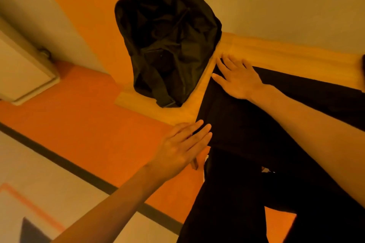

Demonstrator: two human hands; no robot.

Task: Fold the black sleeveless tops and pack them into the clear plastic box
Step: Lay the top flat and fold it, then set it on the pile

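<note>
While flattening the fold, press left hand (183,144), fingers straight and gripping nothing, along the near left edge of the black sleeveless top (237,120), laid flat on the wooden table (276,49); black bag (167,45) noted just beyond, far left. Sweep right hand (237,78), likewise flat and ungripping on the top's far left corner, outward to square the edges before the next fold. Clear plastic box: not in view.
</note>
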